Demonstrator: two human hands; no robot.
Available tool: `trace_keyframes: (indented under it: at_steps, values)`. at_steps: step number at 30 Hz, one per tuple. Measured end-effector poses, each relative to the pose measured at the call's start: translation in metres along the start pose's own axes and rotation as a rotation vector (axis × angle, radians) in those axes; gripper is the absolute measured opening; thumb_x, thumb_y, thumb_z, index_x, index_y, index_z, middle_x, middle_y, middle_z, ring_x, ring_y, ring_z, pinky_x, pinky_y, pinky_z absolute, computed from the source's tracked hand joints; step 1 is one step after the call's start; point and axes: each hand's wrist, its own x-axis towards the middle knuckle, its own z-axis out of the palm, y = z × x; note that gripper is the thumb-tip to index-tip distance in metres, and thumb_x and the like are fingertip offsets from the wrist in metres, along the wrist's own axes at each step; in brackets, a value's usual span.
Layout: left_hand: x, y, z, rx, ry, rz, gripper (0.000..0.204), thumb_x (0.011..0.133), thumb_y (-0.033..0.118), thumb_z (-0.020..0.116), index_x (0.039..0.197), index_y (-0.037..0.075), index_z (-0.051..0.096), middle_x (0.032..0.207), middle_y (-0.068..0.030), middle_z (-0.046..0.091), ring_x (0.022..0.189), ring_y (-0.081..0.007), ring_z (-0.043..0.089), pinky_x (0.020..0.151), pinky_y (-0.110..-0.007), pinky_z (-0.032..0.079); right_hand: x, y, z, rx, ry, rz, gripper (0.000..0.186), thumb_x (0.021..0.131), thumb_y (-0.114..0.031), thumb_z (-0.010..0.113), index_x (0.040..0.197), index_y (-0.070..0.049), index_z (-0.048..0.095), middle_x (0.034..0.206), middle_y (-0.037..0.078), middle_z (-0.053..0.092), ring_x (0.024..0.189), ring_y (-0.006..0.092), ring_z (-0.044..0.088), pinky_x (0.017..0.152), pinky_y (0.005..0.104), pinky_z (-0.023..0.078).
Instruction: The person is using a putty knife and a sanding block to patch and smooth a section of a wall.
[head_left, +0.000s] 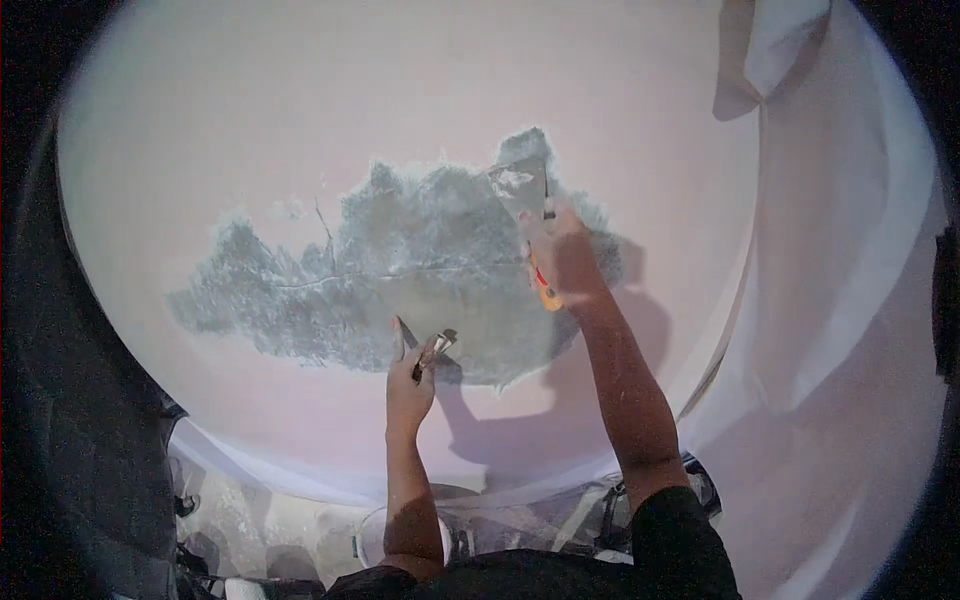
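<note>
Right fingers [565, 248] grip an orange-handled scraper [549, 297], blade [519, 190] toward eleven o'clock over a grey patch [430, 230]; left fingers [405, 374], at the right's eight o'clock, grip a metal-tipped tool [441, 343]

A pale sheet [840, 300] hangs in loose folds along the right side, bunched near its top. A dark grey covering [95, 440] lines the left. Below, patchy light-grey floor [235, 512] shows partly, dimly lit and shadowed.

Bare left forearm [412, 495] and right forearm [632, 380] reach forward, the right farther.
Right hand [562, 255] curls into a grip; left hand [408, 378] partly curls, one finger extended.
</note>
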Motion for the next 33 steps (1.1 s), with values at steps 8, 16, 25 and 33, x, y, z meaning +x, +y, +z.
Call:
trace_keyframes:
  at_steps: [8,16,25,33]
  values:
    - [0.002,-0.021,0.013,0.134,0.016,0.029,0.030,0.083,-0.002,0.058,0.111,0.003,0.066,0.146,-0.0305,0.028,0.081,-0.0360,0.064,0.070,-0.033,0.050,-0.083,0.052,-0.056,0.085,-0.009,0.129,0.023,0.092,-0.012,0.054,0.109,0.000,0.042,0.063,0.002,0.050,0.039,0.0106,0.045,0.034,0.0277,0.037]
    - [0.000,-0.009,0.040,0.002,-0.072,-0.054,0.020,0.079,-0.002,0.062,0.097,0.002,0.069,0.112,-0.0287,0.059,0.084,-0.0305,0.066,0.077,-0.035,0.051,-0.146,0.127,-0.088,0.445,0.327,0.303,0.018,0.094,-0.008,0.050,0.109,-0.009,0.041,0.066,0.001,0.045,0.042,0.0106,0.047,0.036,0.0251,0.038]
    - [0.001,-0.013,0.045,0.189,0.026,0.070,0.022,0.080,0.002,0.065,0.100,0.007,0.071,0.135,-0.0297,0.044,0.084,-0.0315,0.067,0.076,-0.035,0.051,-0.168,0.162,-0.080,0.333,0.284,0.425,0.019,0.096,-0.020,0.049,0.111,-0.008,0.047,0.070,0.001,0.049,0.051,0.0113,0.051,0.042,0.0256,0.040]
    - [0.005,-0.034,0.042,0.066,-0.138,-0.039,0.029,0.077,-0.001,0.064,0.104,0.008,0.071,0.100,-0.0165,0.065,0.081,-0.0238,0.065,0.075,-0.029,0.050,-0.166,0.168,-0.068,0.623,0.140,0.347,0.028,0.101,-0.025,0.042,0.119,-0.004,0.048,0.080,0.003,0.050,0.068,0.0132,0.050,0.063,0.0285,0.044]
